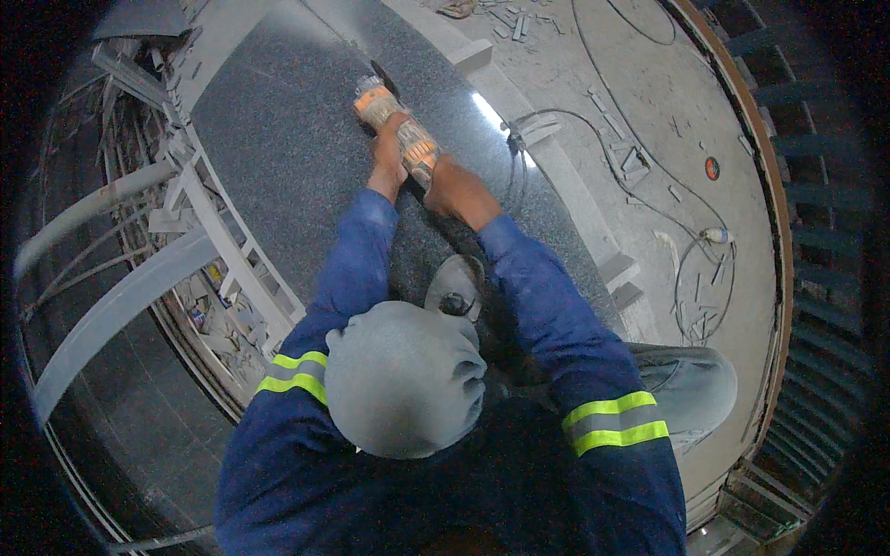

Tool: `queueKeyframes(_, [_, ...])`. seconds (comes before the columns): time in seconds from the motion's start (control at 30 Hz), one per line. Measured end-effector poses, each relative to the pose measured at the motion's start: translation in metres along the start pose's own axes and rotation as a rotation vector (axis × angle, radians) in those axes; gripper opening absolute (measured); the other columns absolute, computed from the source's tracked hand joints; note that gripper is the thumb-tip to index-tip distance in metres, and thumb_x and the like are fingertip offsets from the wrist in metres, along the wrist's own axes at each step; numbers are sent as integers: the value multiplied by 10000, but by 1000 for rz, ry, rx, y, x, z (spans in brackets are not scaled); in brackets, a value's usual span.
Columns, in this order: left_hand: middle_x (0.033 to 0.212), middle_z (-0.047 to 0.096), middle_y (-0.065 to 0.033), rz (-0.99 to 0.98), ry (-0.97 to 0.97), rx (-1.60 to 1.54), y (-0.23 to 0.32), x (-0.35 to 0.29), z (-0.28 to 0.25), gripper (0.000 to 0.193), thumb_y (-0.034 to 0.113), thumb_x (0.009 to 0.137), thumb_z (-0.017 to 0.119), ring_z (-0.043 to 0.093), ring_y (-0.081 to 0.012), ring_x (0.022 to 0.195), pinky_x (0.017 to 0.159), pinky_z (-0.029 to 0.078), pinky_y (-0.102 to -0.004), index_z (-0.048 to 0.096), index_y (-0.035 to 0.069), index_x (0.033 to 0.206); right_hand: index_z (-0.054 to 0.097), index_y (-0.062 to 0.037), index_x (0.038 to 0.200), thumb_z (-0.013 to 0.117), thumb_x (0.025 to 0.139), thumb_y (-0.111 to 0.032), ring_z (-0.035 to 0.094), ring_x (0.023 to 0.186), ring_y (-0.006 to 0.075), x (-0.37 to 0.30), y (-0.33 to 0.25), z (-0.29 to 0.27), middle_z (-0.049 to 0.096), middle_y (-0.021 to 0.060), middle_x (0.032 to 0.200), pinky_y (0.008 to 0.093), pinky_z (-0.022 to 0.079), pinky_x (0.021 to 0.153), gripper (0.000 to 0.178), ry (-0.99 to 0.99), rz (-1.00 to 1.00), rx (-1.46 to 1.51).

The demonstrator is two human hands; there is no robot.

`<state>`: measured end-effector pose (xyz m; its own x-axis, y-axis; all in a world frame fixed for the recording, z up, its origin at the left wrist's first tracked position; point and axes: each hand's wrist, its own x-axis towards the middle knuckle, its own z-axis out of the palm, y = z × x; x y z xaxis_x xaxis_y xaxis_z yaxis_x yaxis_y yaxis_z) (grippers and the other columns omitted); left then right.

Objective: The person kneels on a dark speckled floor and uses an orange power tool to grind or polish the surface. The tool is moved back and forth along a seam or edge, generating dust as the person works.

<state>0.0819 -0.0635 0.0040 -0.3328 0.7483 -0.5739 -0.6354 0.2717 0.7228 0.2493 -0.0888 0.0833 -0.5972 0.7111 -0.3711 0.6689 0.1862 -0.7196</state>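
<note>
Both my hands are wrapped round an orange and grey, dust-coated angle grinder (417, 144). My left hand (387, 150) grips its body near the head, and my right hand (459, 192) holds the rear end. A dark disc (386, 82) stands on edge at the grinder's far end, at the surface of a large speckled dark grey stone slab (287, 139). Pale dust spreads over the slab beyond the disc, beside a thin line running away from it. Where the disc meets the stone is too small to make out.
My bent grey-trousered knee (403, 380) is close below my arms. On the right, a black cable (593, 125) and a cable connector (717, 235) lie on the dusty floor among stone offcuts (633, 167) and an orange disc (712, 168). A metal frame (232, 246) and curved pipes (120, 306) stand left.
</note>
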Motion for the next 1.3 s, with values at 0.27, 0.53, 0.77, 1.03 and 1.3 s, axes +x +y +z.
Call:
queueKeyframes(0.27, [777,591,-83,-32,-1,6,0,12,-6,354,302,780,642,627,-255,664,636,554,-401,523,58,1008,456,104,1103,644,727,-131,631,938,438,16,8,16,624,324,971,464,510,798,481,-16,80,-18])
queueKeyframes(0.53, [849,579,-107,-38,-50,-47,16,23,-7,411,269,767,675,629,-268,720,659,551,-412,531,12,1054,447,89,1161,661,721,-151,629,950,435,38,-4,12,634,294,997,451,510,810,546,-4,122,-7])
queueKeyframes(0.77, [787,597,-81,-11,6,-23,-2,0,-2,308,301,808,617,631,-251,696,637,551,-399,529,68,989,461,80,1110,669,719,-146,627,960,430,2,-6,-4,631,298,1005,449,505,822,497,-71,98,-10])
queueKeyframes(1.03, [826,573,-81,-25,-29,-36,-1,4,-1,368,270,779,660,619,-250,726,657,542,-404,533,34,1031,469,89,1077,674,716,-145,630,934,443,21,17,26,628,313,978,466,515,785,476,17,117,-3])
queueKeyframes(1.3, [823,578,-95,-36,-77,-11,14,15,-1,381,293,784,636,626,-263,724,667,547,-424,526,26,1033,472,79,1116,681,691,-152,631,929,439,40,11,20,635,296,967,472,513,789,527,-13,96,-16])
